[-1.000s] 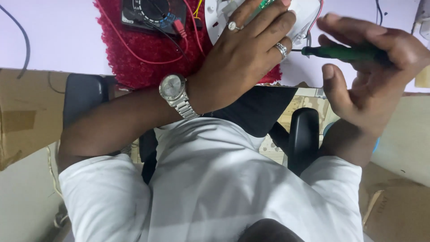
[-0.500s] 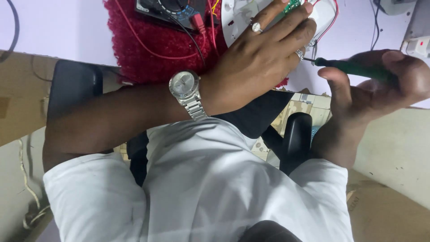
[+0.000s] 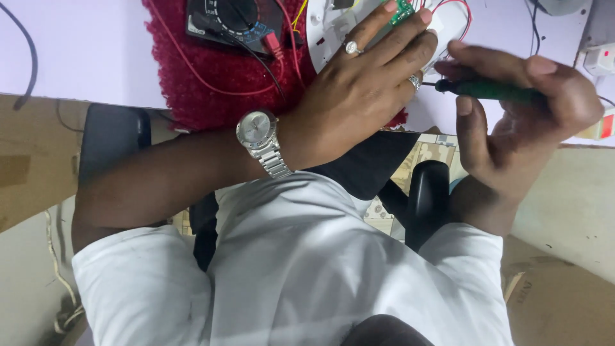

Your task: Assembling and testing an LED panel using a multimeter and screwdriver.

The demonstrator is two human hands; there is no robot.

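Left hand (image 3: 359, 96): fingers spread flat, pressing on a white housing (image 3: 323, 32) at the far edge, fingertips touching a small green board (image 3: 403, 9) with red wires (image 3: 458, 16). Right hand (image 3: 519, 115): closed around a green screwdriver (image 3: 493, 90), its tip pointing left, just beside the left fingers. Multimeter (image 3: 234, 19) lies on a red mat (image 3: 218, 77), left of the housing.

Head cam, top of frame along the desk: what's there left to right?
Black cable → red fuzzy mat → black multimeter → left hand on the white round housing → green-handled screwdriver → right hand.
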